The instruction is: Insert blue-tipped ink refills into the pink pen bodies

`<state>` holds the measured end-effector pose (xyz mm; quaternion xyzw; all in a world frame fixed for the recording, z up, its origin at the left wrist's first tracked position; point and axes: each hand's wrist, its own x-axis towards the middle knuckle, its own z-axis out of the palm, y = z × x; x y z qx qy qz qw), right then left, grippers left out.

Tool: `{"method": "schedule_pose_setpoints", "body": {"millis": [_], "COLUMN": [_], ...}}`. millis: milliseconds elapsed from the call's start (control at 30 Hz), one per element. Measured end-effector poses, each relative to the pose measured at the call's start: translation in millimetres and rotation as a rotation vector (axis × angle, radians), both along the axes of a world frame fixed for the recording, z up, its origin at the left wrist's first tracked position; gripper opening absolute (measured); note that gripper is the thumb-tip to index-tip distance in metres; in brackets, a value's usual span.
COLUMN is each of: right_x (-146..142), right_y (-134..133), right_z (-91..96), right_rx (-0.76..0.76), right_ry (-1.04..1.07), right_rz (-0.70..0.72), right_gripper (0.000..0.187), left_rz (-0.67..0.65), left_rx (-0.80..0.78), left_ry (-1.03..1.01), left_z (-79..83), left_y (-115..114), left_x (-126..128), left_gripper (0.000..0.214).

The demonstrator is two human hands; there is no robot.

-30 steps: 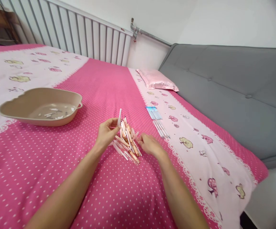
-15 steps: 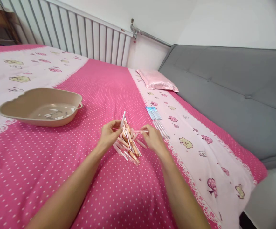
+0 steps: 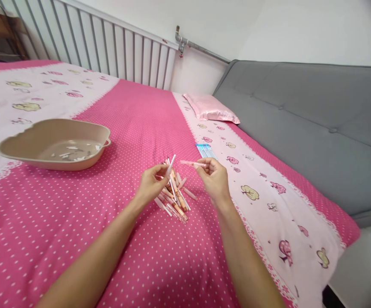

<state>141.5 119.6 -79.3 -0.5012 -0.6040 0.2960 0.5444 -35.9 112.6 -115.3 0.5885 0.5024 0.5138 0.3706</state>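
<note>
My left hand [image 3: 151,183] is closed on a slim white pen [image 3: 172,161], which points up from between thumb and fingers. My right hand [image 3: 216,179] pinches a translucent pink pen [image 3: 188,163] lying almost level, its free end towards the left hand. Below and between both hands a loose pile of pens [image 3: 179,200] in pink, white and orange lies crossed on the pink dotted bedsheet [image 3: 153,261]. Just beyond the right hand, several blue-topped pens [image 3: 206,151] lie side by side in a row. The right hand covers the place nearer to me beside that row.
A beige plastic basin [image 3: 54,163] with small white pieces [image 3: 72,148] in it stands on the bed at the left. At the back lies a pink pillow [image 3: 211,109]. A grey padded headboard [image 3: 301,102] runs along the right, and a white radiator [image 3: 118,47] along the far wall.
My right hand has risen away from the pile with the pink pen and now hides the clear pens near the blue ones. My left hand has shifted slightly right, still holding the white pen.
</note>
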Motion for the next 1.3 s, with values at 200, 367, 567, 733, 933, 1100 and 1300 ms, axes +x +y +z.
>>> {"method": "schedule_pose_setpoints", "body": {"millis": [200,367,567,733,933,1100,1300], "right_x": [2,1,0,0,0,2,2], "right_y": [-5,-8,-9,-9,-9,-9,-8], "right_z": [11.3,18.5,21.7,22.3,22.0,20.1,18.9], "right_rx": [0.036,0.072,0.068,0.077,0.088,0.097,0.113], "right_ry": [0.167,0.223,0.283,0.257,0.217,0.191,0.182], "right_rz": [0.0,-0.004,-0.005,-0.023,-0.04,-0.03,-0.031], "right_gripper": [0.021,0.021,0.025,0.028,0.03,0.029,0.028], "left_rz": [-0.029,-0.037,-0.067,-0.067,-0.098,-0.12,-0.123], "left_rx": [0.052,0.079,0.108,0.168,0.197,0.216,0.216], "left_ry": [0.095,0.136,0.19,0.245,0.259,0.262,0.265], "left_z": [0.3,-2.8,-5.4,-11.7,-12.4,-12.1,-13.2], "left_y": [-2,-2,-2,1,1,1,1], "left_x": [5,6,5,4,6,6,6], "left_gripper": [0.022,0.021,0.021,0.023,0.023,0.022,0.023]}}
